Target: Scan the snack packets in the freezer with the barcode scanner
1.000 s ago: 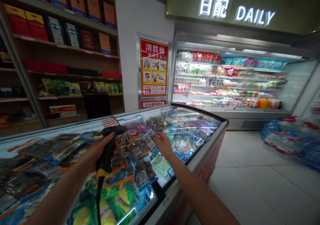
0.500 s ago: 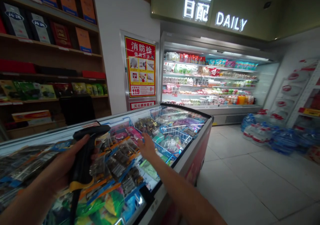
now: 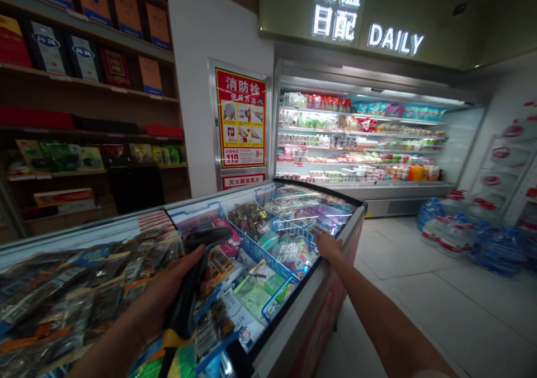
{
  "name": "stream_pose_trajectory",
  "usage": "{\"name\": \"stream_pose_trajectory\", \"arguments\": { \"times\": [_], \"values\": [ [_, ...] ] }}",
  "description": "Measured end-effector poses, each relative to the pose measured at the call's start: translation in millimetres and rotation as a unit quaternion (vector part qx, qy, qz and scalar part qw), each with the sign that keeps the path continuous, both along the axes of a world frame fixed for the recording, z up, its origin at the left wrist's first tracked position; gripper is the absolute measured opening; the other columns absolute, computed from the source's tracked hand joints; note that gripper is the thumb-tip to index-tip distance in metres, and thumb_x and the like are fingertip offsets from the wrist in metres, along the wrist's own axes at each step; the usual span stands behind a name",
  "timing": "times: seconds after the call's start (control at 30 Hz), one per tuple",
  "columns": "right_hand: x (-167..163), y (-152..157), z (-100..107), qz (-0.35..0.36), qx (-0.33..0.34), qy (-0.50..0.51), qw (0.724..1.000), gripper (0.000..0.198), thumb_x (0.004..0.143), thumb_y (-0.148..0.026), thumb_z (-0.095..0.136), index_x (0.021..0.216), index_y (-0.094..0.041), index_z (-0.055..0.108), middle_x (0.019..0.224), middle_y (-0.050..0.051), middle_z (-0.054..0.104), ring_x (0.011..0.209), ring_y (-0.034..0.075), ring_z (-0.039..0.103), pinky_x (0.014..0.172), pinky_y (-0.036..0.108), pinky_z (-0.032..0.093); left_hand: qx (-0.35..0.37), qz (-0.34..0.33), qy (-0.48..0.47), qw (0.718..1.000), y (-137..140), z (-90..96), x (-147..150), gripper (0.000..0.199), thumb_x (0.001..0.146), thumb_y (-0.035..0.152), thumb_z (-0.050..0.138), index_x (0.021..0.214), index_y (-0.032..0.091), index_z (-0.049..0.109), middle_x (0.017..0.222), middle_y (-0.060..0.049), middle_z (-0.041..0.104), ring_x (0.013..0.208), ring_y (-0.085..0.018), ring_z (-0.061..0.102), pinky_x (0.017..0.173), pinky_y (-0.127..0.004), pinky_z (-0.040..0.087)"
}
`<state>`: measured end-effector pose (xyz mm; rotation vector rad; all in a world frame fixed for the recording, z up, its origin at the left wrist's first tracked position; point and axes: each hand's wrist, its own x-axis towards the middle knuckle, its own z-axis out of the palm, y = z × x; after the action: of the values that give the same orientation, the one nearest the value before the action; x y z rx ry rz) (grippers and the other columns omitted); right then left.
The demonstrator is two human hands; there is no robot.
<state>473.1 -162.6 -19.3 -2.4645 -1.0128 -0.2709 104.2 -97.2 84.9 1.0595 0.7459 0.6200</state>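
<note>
My left hand [image 3: 168, 288] is wrapped round a black barcode scanner [image 3: 188, 288] with a yellow-orange band low on its grip. The scanner's head points right above the chest freezer, and a dark cable hangs from the handle's bottom. My right hand [image 3: 329, 245] is at the freezer's right rim, by the blue wire basket [image 3: 289, 227]. Its fingers look bunched together, and what lies in them is hidden. Below both hands the chest freezer [image 3: 312, 305] holds dark packs with orange and blue edges, green bags [image 3: 255, 288] and a pink pack [image 3: 229, 246].
Shelves with boxes [image 3: 126, 12] stand at the left. A red fire-hydrant notice [image 3: 240, 118] hangs on the white wall. Behind the freezer is a lit, stocked open fridge [image 3: 361, 188]. Large water bottles [image 3: 501, 249] stand on the tiled floor [image 3: 390, 266] at the right.
My right hand has moved right, from over the pink pack to the freezer's right rim. My left hand and the scanner have shifted right and slightly down in view. The camera view has shifted a little.
</note>
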Motion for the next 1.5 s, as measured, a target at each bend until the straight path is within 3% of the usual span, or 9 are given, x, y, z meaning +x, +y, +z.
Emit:
{"name": "stream_pose_trajectory", "arguments": {
  "times": [0.13, 0.23, 0.33, 0.43, 0.5, 0.6, 0.67, 1.0, 1.5],
  "values": [
    [-12, 13, 3, -0.011, -0.013, 0.016, 1.000, 0.017, 0.067, -0.028, 0.051, 0.075, -0.020, 0.063, 0.088, 0.009, 0.061, 0.088, 0.027, 0.052, 0.077, 0.046, 0.032, -0.004, -0.018, 0.004, 1.000, 3, -6.5, 7, 0.024, 0.069, 0.037, 0.056, 0.074, 0.016, 0.048, 0.055, 0.002, 0.054, 0.043, -0.006, 0.048, 0.041, -0.016, 0.040],
    [-13, 20, 6, -0.034, 0.012, 0.111, 0.993, 0.029, 0.051, -0.035, 0.065, 0.074, -0.017, 0.061, 0.080, 0.010, 0.062, 0.082, 0.028, 0.054, 0.067, 0.040, 0.037, -0.010, -0.008, 0.011, 1.000, 1, -5.2, 8, 0.025, 0.068, 0.038, 0.055, 0.070, 0.014, 0.048, 0.054, 0.000, 0.054, 0.041, -0.007, 0.047, 0.038, -0.017, 0.039],
    [-18, 29, 2, 0.034, 0.060, 0.226, 0.972, 0.024, 0.041, -0.029, 0.070, 0.056, -0.016, 0.057, 0.057, 0.006, 0.059, 0.064, 0.024, 0.056, 0.055, 0.031, 0.039, -0.001, -0.011, -0.001, 1.000, -2, -3.4, 6, 0.024, 0.069, 0.037, 0.055, 0.069, 0.014, 0.049, 0.054, -0.001, 0.054, 0.040, -0.007, 0.047, 0.037, -0.017, 0.039],
    [-43, 46, -6, 0.101, 0.133, 0.250, 0.954, 0.018, 0.052, -0.029, 0.063, 0.064, -0.017, 0.058, 0.059, 0.003, 0.060, 0.060, 0.019, 0.056, 0.052, 0.026, 0.039, 0.001, -0.030, -0.021, 0.999, -3, -2.9, 3, 0.024, 0.070, 0.037, 0.054, 0.072, 0.014, 0.050, 0.053, -0.001, 0.054, 0.040, -0.006, 0.047, 0.037, -0.016, 0.038],
    [-70, 59, -10, 0.141, 0.204, 0.265, 0.932, 0.024, 0.058, -0.031, 0.059, 0.077, -0.018, 0.056, 0.069, 0.002, 0.062, 0.064, 0.016, 0.056, 0.054, 0.024, 0.041, -0.005, -0.041, -0.036, 0.998, -3, -2.9, 2, 0.024, 0.070, 0.038, 0.053, 0.073, 0.013, 0.051, 0.053, -0.001, 0.053, 0.040, -0.006, 0.047, 0.037, -0.016, 0.038],
    [-110, 76, -14, 0.206, 0.319, 0.325, 0.866, 0.033, 0.056, -0.031, 0.060, 0.085, -0.017, 0.053, 0.075, 0.002, 0.062, 0.066, 0.015, 0.056, 0.057, 0.024, 0.042, -0.017, -0.043, -0.051, 0.998, -3, -2.2, 0, 0.025, 0.070, 0.038, 0.053, 0.071, 0.013, 0.053, 0.053, -0.001, 0.054, 0.040, -0.006, 0.048, 0.037, -0.016, 0.039],
    [-127, 81, -15, 0.221, 0.338, 0.344, 0.848, 0.033, 0.054, -0.030, 0.061, 0.083, -0.016, 0.054, 0.073, 0.001, 0.062, 0.065, 0.015, 0.055, 0.056, 0.024, 0.042, -0.020, -0.047, -0.058, 0.997, -3, -0.8, -1, 0.026, 0.070, 0.038, 0.053, 0.072, 0.012, 0.054, 0.053, -0.001, 0.054, 0.040, -0.006, 0.048, 0.037, -0.016, 0.039],
    [-130, 81, -24, 0.204, 0.327, 0.276, 0.881, 0.029, 0.056, -0.030, 0.059, 0.082, -0.017, 0.056, 0.069, 0.001, 0.062, 0.064, 0.017, 0.055, 0.057, 0.026, 0.042, -0.024, -0.057, -0.062, 0.996, -13, 7.4, -1, 0.025, 0.070, 0.037, 0.053, 0.071, 0.012, 0.055, 0.054, -0.001, 0.055, 0.040, -0.006, 0.048, 0.038, -0.015, 0.039],
    [-136, 71, -16, 0.139, 0.305, 0.230, 0.914, 0.026, 0.058, -0.032, 0.056, 0.080, -0.018, 0.056, 0.069, 0.001, 0.061, 0.063, 0.017, 0.055, 0.056, 0.026, 0.040, -0.032, -0.074, -0.077, 0.994, -20, 3.5, 4, 0.027, 0.070, 0.038, 0.054, 0.076, 0.012, 0.055, 0.056, -0.001, 0.054, 0.042, -0.006, 0.048, 0.039, -0.016, 0.038]
  ]
}}
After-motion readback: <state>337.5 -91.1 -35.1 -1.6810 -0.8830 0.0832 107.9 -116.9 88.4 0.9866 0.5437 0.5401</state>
